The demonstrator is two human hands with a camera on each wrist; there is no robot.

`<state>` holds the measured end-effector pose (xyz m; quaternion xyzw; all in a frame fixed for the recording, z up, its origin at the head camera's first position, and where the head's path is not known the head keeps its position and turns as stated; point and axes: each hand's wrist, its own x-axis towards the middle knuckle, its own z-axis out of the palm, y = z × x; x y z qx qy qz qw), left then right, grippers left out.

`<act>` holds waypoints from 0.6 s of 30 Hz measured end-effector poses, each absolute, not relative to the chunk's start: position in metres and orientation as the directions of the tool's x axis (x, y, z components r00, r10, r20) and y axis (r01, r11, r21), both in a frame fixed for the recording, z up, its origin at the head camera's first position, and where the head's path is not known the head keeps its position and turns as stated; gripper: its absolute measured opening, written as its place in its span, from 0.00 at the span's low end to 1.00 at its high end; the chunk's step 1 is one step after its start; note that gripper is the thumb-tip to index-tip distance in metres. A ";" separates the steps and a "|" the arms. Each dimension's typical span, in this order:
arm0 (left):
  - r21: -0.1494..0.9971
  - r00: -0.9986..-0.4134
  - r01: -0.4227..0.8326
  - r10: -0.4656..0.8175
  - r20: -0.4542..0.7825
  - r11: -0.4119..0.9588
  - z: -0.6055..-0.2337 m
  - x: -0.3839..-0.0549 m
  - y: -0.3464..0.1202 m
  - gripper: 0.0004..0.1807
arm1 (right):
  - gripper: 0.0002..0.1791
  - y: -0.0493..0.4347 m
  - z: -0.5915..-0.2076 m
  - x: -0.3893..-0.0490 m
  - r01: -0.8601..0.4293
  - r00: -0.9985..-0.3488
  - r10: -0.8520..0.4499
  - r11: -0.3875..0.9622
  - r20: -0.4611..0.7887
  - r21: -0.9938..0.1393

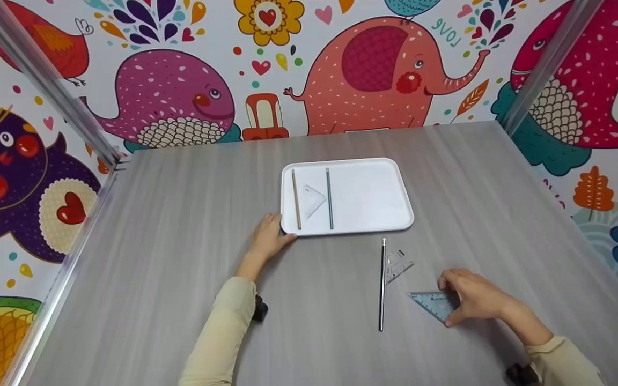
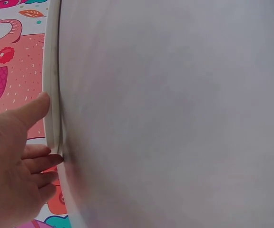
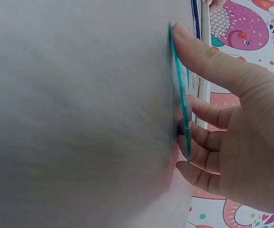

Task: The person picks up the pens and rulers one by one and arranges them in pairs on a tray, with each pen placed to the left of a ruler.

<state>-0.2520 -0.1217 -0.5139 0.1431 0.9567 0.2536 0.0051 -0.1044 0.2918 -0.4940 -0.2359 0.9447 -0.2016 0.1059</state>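
At the near left corner of a white tray [image 1: 370, 198], my left hand [image 1: 267, 237] holds the rim, thumb along the front edge and fingers round the left side. In the left wrist view the thumb rests against the tray rim [image 2: 53, 80]. My right hand [image 1: 475, 296] grips a blue translucent set square [image 1: 433, 304] by its right part, thumb on the near edge and fingers on the far side. The right wrist view shows the set square [image 3: 181, 90] edge-on, low over the table or on it; I cannot tell which. The hand covers one end of it.
A dark pencil [image 1: 382, 287] lies beside a clear set square [image 1: 398, 266] on the grey table [image 1: 180, 214]. In the tray are a brownish pencil [image 1: 296, 199], a clear set square [image 1: 315, 200] and a grey-green pencil [image 1: 330, 198]. Printed walls [image 1: 191, 91] border the table.
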 end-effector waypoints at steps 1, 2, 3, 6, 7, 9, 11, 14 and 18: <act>0.483 -0.959 0.274 0.277 0.066 0.832 -0.514 -0.252 -0.122 0.29 | 0.30 0.292 -0.493 -0.105 -0.400 -0.863 -0.493 0.798 -0.106 -0.450; 0.480 -0.959 0.273 0.277 0.065 0.834 -0.514 -0.252 -0.122 0.29 | 0.28 0.293 -0.493 -0.105 -0.395 -0.860 -0.498 0.788 -0.110 -0.473; 0.478 -0.959 0.273 0.275 0.067 0.835 -0.514 -0.251 -0.122 0.29 | 0.27 0.294 -0.492 -0.106 -0.386 -0.858 -0.501 0.776 -0.116 -0.499; 0.475 -0.960 0.269 0.272 0.064 0.838 -0.514 -0.251 -0.122 0.29 | 0.23 0.297 -0.489 -0.109 -0.349 -0.846 -0.515 0.731 -0.139 -0.586; 0.476 -0.961 0.267 0.270 0.062 0.838 -0.514 -0.251 -0.122 0.29 | 0.22 0.298 -0.488 -0.109 -0.331 -0.842 -0.519 0.713 -0.148 -0.619; 0.477 -0.961 0.265 0.269 0.061 0.838 -0.513 -0.251 -0.121 0.29 | 0.20 0.301 -0.487 -0.111 -0.285 -0.833 -0.527 0.672 -0.170 -0.684; 0.478 -0.961 0.266 0.269 0.062 0.837 -0.513 -0.251 -0.121 0.29 | 0.18 0.305 -0.487 -0.113 -0.239 -0.821 -0.540 0.620 -0.186 -0.747; 0.476 -0.959 0.275 0.273 0.074 0.836 -0.513 -0.251 -0.122 0.28 | 0.15 0.312 -0.489 -0.115 -0.134 -0.802 -0.552 0.537 -0.227 -0.833; 0.481 -0.961 0.265 0.267 0.066 0.836 -0.512 -0.251 -0.121 0.28 | 0.13 0.321 -0.493 -0.116 0.063 -0.781 -0.547 0.411 -0.301 -0.909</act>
